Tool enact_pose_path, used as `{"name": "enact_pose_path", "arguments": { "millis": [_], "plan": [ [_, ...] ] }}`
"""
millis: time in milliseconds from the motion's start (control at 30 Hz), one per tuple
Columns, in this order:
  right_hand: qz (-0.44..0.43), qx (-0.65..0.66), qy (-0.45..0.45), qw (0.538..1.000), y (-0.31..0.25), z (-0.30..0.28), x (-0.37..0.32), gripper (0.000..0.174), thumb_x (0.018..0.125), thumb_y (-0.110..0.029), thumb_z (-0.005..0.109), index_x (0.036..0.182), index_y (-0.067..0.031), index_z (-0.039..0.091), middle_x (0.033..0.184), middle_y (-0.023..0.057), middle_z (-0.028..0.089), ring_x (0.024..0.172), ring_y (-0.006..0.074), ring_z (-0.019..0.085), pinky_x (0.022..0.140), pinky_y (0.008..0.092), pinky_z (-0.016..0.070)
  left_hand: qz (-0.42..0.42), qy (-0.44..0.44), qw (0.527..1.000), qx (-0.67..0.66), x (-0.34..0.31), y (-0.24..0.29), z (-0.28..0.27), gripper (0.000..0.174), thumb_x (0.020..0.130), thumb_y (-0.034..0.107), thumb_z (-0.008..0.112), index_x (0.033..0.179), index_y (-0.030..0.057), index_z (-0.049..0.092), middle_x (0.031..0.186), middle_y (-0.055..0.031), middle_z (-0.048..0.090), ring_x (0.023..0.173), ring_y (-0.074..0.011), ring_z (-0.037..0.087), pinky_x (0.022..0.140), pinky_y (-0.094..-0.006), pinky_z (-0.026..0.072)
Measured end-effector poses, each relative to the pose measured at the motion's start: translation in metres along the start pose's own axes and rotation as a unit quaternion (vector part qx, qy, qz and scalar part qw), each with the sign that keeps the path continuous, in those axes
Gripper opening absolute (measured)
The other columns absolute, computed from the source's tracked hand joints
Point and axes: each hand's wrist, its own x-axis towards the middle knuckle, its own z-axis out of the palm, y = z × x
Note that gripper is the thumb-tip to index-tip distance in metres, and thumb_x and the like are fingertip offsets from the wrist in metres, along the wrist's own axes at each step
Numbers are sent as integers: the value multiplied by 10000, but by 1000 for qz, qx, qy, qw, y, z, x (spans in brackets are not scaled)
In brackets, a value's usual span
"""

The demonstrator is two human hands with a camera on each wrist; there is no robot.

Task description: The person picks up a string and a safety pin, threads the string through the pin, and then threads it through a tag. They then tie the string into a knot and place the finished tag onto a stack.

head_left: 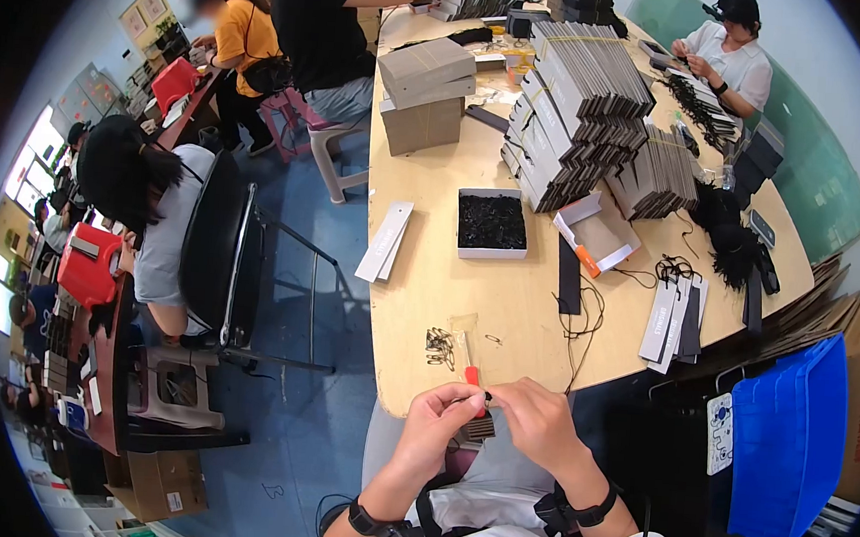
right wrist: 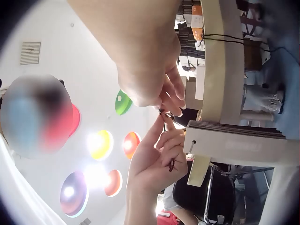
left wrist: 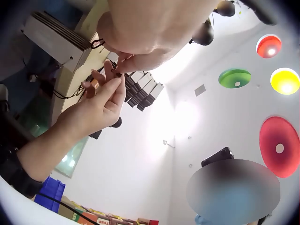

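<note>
Both hands meet over the lap at the table's front edge. My left hand (head_left: 436,427) pinches a short black cord (right wrist: 161,112) between thumb and forefinger. Fingertips of my right hand (head_left: 540,428) pinch the same cord, tip to tip with the left. A small loop of the cord (right wrist: 172,165) sticks out below the left hand's curled fingers in the right wrist view. Just below the hands, a stack of grey cards (right wrist: 234,145) with a punched hole lies on the lap. A red-handled thing (head_left: 473,376) lies behind the fingers, partly hidden.
On the table (head_left: 417,313) are a pile of dark clips (head_left: 439,347), a white box of black bits (head_left: 491,223), two white tags (head_left: 386,242), and tall bundles of grey cards (head_left: 581,100). More tags (head_left: 668,320) lie right, near a blue bin (head_left: 792,444). Other people sit around.
</note>
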Motion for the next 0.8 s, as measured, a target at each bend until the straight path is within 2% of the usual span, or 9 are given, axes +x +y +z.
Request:
{"name": "enact_pose_path", "arguments": {
  "millis": [267,367,433,467,533,567,633,700,800],
  "plan": [
    [-14,10,12,1000,7,0,-4,258,725,14,676,975,-12,618,791,81,650,663,225,633,557,307,507,19,38,999,10,2,-6,5,168,879,159,667,959,11,666,704,77,585,532,26,342,475,-168,217],
    [-26,-30,7,999,7,-1,-4,247,716,3,674,956,-22,618,759,66,635,653,209,629,553,304,507,20,38,999,6,1,-8,4,176,877,152,670,970,3,663,738,51,617,553,21,392,490,-155,259],
    [-37,-58,-5,998,8,-2,-4,241,713,-6,666,947,-29,616,739,59,622,647,201,624,550,302,507,24,47,999,1,4,-15,1,156,871,100,673,970,-21,663,788,14,641,670,-3,528,594,-149,396],
    [-47,-86,-17,995,8,-3,-4,234,709,-14,659,938,-35,614,720,52,610,641,193,620,547,301,506,24,47,999,1,3,-17,0,156,871,100,673,970,-21,663,788,14,641,670,-3,528,594,-149,396],
    [-53,-97,-27,994,8,-6,-3,229,710,-19,648,935,-37,612,714,54,602,640,188,618,548,300,506,96,83,983,133,2,-20,0,130,867,99,683,930,-14,681,670,74,567,558,28,414,484,-149,276],
    [-59,-108,-37,992,8,-7,-2,223,712,-24,638,933,-38,609,708,57,595,639,184,615,550,298,506,97,83,983,133,2,-20,2,130,867,99,683,930,-14,681,670,74,567,558,28,414,484,-149,276],
    [-66,-102,-41,992,8,-9,-1,214,718,-22,631,930,-36,608,721,59,597,647,187,616,555,299,507,122,80,985,95,1,-20,7,119,861,105,695,904,-6,697,599,124,466,515,39,303,455,-172,169],
    [-73,-95,-46,992,9,-11,-1,205,724,-19,624,928,-34,607,735,60,599,655,190,617,560,300,509,112,70,985,113,0,-19,4,121,861,107,696,910,-4,700,600,129,455,516,37,296,458,-177,169],
    [-50,-6,-30,998,12,-9,-2,171,734,46,633,890,-14,594,725,90,594,610,240,602,523,312,490,90,54,988,111,1,-20,0,123,863,109,694,916,-2,704,603,135,447,518,36,291,467,-180,173]
  ]
}}
